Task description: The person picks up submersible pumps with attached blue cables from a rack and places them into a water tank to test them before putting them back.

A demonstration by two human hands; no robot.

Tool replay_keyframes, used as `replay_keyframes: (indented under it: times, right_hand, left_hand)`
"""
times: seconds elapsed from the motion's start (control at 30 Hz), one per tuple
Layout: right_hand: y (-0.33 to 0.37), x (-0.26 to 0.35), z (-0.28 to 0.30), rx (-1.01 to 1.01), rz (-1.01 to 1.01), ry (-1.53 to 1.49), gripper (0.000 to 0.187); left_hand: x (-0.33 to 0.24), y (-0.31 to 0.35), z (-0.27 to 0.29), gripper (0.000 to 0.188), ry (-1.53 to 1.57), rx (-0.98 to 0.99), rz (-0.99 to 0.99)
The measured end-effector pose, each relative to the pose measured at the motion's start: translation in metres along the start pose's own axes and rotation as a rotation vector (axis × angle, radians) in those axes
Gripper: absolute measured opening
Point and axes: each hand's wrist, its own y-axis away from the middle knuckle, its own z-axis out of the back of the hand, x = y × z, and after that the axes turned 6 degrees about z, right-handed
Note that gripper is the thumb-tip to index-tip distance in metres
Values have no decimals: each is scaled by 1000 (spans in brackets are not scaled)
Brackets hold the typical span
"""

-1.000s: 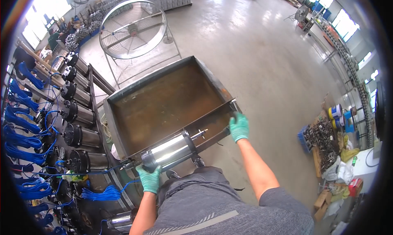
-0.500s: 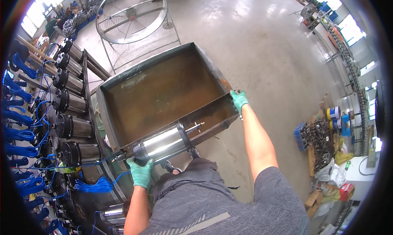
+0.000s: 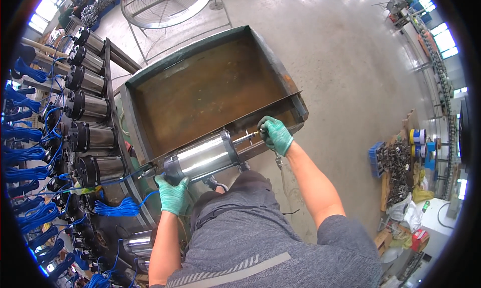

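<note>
A shiny steel pump motor (image 3: 204, 157) with black end caps lies across the near side of a tank (image 3: 296, 107) of brownish water. Its shaft (image 3: 244, 138), with a small crosspiece, points to the right. My left hand (image 3: 173, 194), in a green glove, grips the black cap at the motor's left end. My gloved right hand (image 3: 276, 136) is closed around a hose fitting, its brass tip (image 3: 257, 132) at the shaft's end. From this hand a thin hose (image 3: 282, 175) hangs down; the rest of the fitting is hidden by my fingers.
On the left, several similar motors (image 3: 94, 106) stand in a row on a rack, with coiled blue cables (image 3: 25, 153) beside them. A large round fan (image 3: 168, 2) stands beyond the tank. To the right, metal parts (image 3: 397, 170) and a blue crate (image 3: 376, 158) sit on the floor.
My right hand has left the tank's right rim and moved left to the shaft end, now with a hose fitting in it. My left hand stays on the motor's black cap.
</note>
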Motion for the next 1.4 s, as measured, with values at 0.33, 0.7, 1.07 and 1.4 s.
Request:
replay_keyframes:
  times: [0.33, 0.7, 1.07, 1.4]
  right_hand:
    - [-16, -9, -7, -2, -42, 45, 24]
    - [-16, -8, -16, -60, -20, 79, 26]
    - [-14, -12, 7, 38, -58, -6, 16]
    - [-29, 57, 121, -459, -109, 1604, 40]
  left_hand:
    - [17, -9, 2, 63, -59, -31, -83]
    - [3, -3, 2, 64, -75, -26, -59]
    - [14, -3, -2, 66, 27, -10, -85]
    - [29, -8, -8, 71, -24, -53, -118]
